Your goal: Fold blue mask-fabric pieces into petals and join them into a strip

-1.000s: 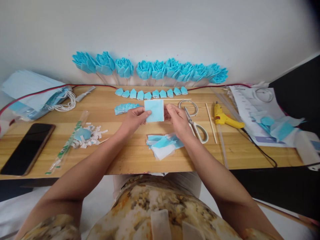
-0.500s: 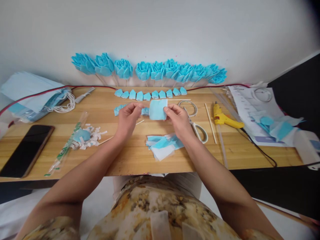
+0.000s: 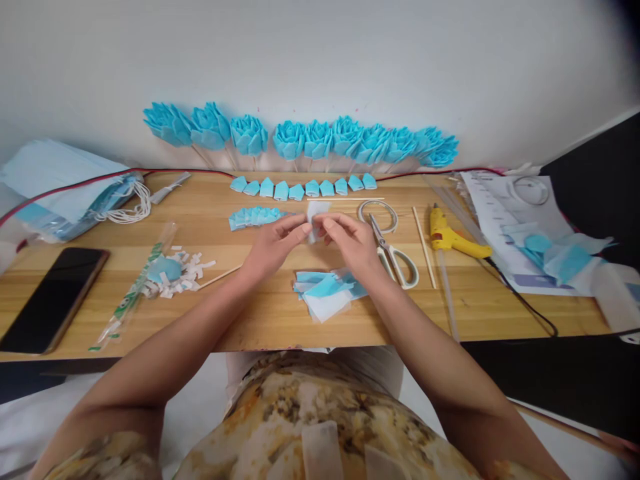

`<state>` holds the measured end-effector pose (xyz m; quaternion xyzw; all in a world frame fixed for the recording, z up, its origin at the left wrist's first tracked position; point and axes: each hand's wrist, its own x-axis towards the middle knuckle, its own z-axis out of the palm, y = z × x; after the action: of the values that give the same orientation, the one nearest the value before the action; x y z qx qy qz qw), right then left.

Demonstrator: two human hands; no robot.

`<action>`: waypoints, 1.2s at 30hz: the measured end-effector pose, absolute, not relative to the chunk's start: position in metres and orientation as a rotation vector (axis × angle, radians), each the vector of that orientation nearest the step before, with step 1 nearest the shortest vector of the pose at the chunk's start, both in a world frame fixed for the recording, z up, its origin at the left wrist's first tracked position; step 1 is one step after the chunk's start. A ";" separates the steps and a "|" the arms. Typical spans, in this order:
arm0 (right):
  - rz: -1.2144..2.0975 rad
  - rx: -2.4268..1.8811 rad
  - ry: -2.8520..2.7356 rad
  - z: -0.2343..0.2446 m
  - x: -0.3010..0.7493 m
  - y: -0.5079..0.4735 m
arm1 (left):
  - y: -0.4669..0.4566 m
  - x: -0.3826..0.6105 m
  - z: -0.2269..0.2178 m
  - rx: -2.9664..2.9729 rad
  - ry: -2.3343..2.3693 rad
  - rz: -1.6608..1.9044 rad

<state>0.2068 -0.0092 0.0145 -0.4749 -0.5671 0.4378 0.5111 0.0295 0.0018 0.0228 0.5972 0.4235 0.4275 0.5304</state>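
Note:
My left hand (image 3: pixel 273 245) and my right hand (image 3: pixel 350 241) meet over the middle of the wooden table (image 3: pixel 250 313). Both pinch one small fabric square (image 3: pixel 316 215), folded so that its pale side shows above the fingertips. A heap of cut blue and white squares (image 3: pixel 326 292) lies just below my right hand. A cluster of folded blue petals (image 3: pixel 254 215) sits to the left of my left hand. A row of several folded blue petals (image 3: pixel 303 187) lies further back.
Blue fabric flowers (image 3: pixel 300 140) lean on the wall. Scissors (image 3: pixel 393 250), wooden sticks (image 3: pixel 424 247) and a yellow glue gun (image 3: pixel 453 237) lie to the right. A phone (image 3: pixel 53 297), white scraps (image 3: pixel 177 270) and a pack of face masks (image 3: pixel 70 193) lie to the left.
The flat blue square held up between both hands has been folded over; it now shows narrow and pale. My hands came closer together, fingertips meeting.

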 end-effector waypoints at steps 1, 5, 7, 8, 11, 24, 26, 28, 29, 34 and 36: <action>1.087 -1.111 -1.389 0.015 0.207 -0.010 | 0.002 0.029 0.022 1.376 0.982 1.015; 1.178 -0.994 -1.437 0.017 0.207 -0.014 | 0.006 0.029 0.017 1.176 0.941 1.075; 1.161 -1.001 -1.435 0.017 0.207 -0.015 | 0.008 0.029 0.014 1.086 0.960 1.130; 1.124 -1.030 -1.421 0.016 0.208 -0.014 | 0.010 0.029 0.013 1.046 0.976 1.150; 0.946 -1.121 -1.345 0.014 0.210 -0.010 | 0.012 0.029 0.013 0.965 1.012 1.168; 0.987 -1.088 -1.513 0.009 0.210 -0.003 | 0.004 0.030 0.020 1.356 1.030 1.027; 0.996 -1.106 -1.466 0.012 0.209 -0.004 | 0.004 0.030 0.020 1.340 1.005 1.055; 1.032 -1.078 -1.387 0.014 0.210 -0.004 | 0.005 0.029 0.022 1.273 0.955 1.106; 1.050 -1.052 -1.345 0.015 0.211 -0.003 | 0.006 0.029 0.022 1.237 0.926 1.116; 1.108 -0.990 -1.222 0.011 0.212 -0.001 | 0.007 0.029 0.020 1.222 0.904 0.918; 1.115 -1.003 -1.207 0.009 0.211 -0.002 | 0.007 0.031 0.018 1.228 0.961 0.859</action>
<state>0.2109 -0.0016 0.0089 -0.4276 -0.5146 0.4754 0.5713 0.0309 0.0074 0.0177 0.5359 0.4196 0.3751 0.6293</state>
